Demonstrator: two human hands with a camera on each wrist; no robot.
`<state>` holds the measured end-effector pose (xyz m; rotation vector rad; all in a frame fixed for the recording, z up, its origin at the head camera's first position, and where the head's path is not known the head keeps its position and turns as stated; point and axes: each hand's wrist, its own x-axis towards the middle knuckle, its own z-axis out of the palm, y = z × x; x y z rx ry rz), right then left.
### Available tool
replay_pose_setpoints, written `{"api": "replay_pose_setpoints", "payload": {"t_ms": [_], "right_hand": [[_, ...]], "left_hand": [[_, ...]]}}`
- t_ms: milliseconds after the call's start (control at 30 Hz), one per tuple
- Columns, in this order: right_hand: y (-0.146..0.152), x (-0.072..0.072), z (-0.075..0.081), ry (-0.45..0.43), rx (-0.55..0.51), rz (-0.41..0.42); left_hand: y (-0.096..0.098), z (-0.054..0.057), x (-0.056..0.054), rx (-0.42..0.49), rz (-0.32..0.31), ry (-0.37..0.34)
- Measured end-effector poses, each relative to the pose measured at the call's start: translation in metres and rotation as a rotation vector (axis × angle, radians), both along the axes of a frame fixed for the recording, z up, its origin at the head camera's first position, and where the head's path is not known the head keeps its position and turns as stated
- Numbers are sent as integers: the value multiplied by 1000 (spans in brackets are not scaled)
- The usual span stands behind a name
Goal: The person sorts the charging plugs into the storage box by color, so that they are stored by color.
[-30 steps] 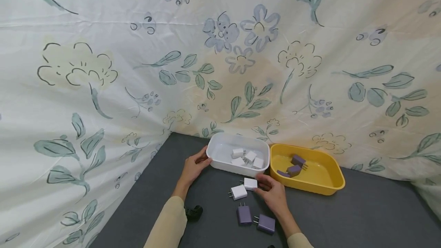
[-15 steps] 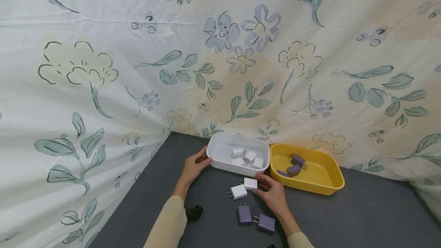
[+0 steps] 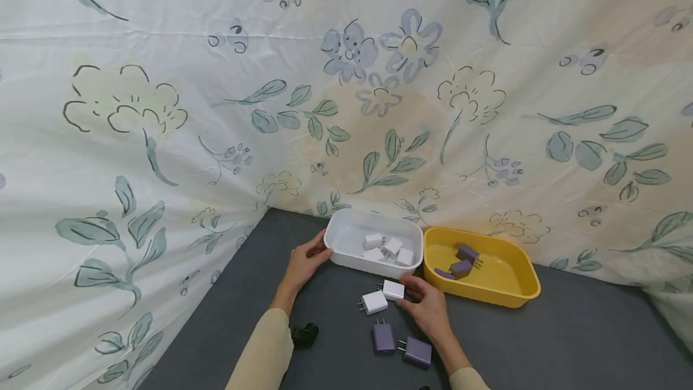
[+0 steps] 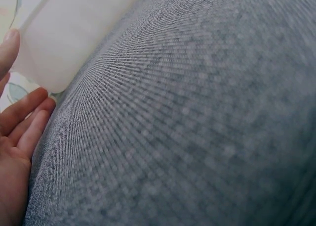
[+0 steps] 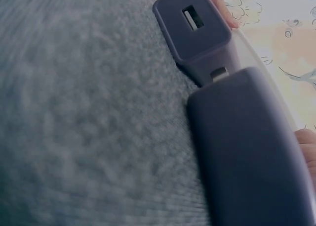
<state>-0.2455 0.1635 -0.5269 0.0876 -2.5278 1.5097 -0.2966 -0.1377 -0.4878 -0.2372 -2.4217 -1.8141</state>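
My left hand point(image 3: 301, 268) touches the near left corner of the white bin point(image 3: 363, 265), thumb at its front and fingers along its side. In the left wrist view, those fingers point(image 4: 33, 118) lie nearly straight by the bin's lower corner. Thumb and forefinger of my right hand point(image 3: 429, 307) pinch the right end of a white charger point(image 3: 393, 290) in front of the bin. Another white charger point(image 3: 375, 303) lies beside it, prongs leftward. Nearer are two purple chargers point(image 3: 384, 338), which loom large in the right wrist view and hide the white ones.
Several white chargers point(image 3: 405, 257) sit in the white bin. Close on its right stands a yellow bin point(image 3: 503, 292) with several purple chargers point(image 3: 461, 268). A floral cloth point(image 3: 379, 155) hangs behind the dark table point(image 3: 585, 330). A black object point(image 3: 305, 334) shows beside the left sleeve.
The view has shifted very slightly. Both hands, the bins and the chargers stay in place.
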Motion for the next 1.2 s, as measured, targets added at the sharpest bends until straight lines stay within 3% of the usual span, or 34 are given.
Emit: {"api": "replay_pose_setpoints", "payload": {"t_ms": [233, 467, 567, 800, 1200], "right_hand": [[0, 1, 1, -8, 26, 1], [-1, 1, 1, -18, 27, -7], [-2, 1, 1, -24, 27, -14], [-2, 2, 1, -7, 7, -23], [-2, 2, 1, 22, -26, -54]], "left_hand": [[-1, -6, -5, 12, -5, 1], [-1, -36, -23, 6, 52, 37], [-2, -41, -26, -8, 63, 50], [-1, -4, -2, -2, 4, 12], [-1, -2, -1, -6, 0, 12]]}}
